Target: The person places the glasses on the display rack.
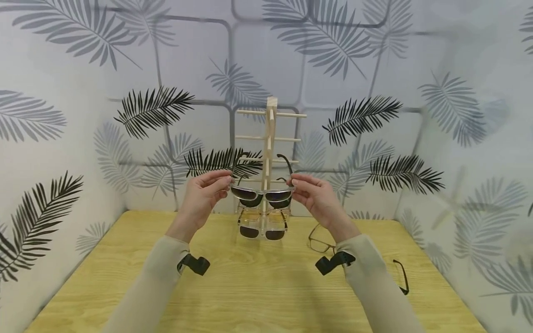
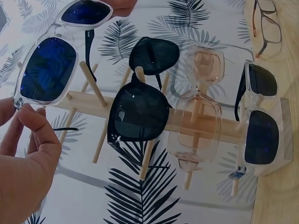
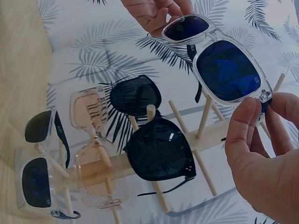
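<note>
Both hands hold a pair of clear-framed sunglasses [image 1: 244,194] with dark lenses, which look blue in the wrist views. My left hand [image 1: 204,194] pinches one hinge end between thumb and fingers. At the opposite hinge my right hand [image 1: 315,195] pinches the frame likewise. The dark temples are unfolded and point toward the wooden display stand [image 1: 269,143]. Below the held pair, black sunglasses [image 2: 140,112] hang on the stand. Under those come pink-tinted clear glasses [image 3: 88,112], then another clear-framed dark pair [image 1: 275,235] at the bottom.
The stand's upper wooden pegs [image 1: 291,115] stick out bare on both sides. Thin-framed eyeglasses [image 1: 319,246] lie on the wood-grain table [image 1: 233,286], partly behind the right wrist. A black temple [image 1: 405,277] shows beside the right sleeve. Leaf-patterned walls [image 1: 266,60] surround the table.
</note>
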Motion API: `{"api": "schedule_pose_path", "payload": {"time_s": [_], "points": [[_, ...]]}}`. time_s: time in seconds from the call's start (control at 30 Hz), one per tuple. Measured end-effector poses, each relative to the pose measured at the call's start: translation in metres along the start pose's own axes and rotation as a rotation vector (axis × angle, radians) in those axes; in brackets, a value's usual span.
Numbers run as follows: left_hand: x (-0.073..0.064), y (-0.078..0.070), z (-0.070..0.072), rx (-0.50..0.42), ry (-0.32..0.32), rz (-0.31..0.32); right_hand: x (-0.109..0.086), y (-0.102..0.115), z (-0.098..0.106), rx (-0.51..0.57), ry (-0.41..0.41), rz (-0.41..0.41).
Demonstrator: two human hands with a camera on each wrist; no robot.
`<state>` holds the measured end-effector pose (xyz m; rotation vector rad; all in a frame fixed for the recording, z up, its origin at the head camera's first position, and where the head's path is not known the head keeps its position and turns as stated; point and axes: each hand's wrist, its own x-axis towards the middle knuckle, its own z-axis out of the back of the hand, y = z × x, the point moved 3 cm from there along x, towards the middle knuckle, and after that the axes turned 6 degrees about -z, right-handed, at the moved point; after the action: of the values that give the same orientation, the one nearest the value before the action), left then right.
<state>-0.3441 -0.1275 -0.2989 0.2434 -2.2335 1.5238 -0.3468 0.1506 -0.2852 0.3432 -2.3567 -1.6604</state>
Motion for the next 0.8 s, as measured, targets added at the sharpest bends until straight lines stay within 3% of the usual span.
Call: {"api": "schedule_pose_path", "payload": {"time_s": [0.17, 0.47, 0.8], "points": [[0.006, -0.004, -0.003, -0.013, -0.045, 0.032, 0.007, 0.01, 0.0, 0.022, 0.01, -0.012], [0.019, -0.001, -0.009, -0.025, -0.144, 0.105, 0.018, 0.017, 0.003, 0.074, -0.043, -0.088], [0.027, 0.001, -0.013, -0.042, -0.152, 0.142, 0.029, 0.019, 0.013, 0.091, -0.055, -0.1]]}}
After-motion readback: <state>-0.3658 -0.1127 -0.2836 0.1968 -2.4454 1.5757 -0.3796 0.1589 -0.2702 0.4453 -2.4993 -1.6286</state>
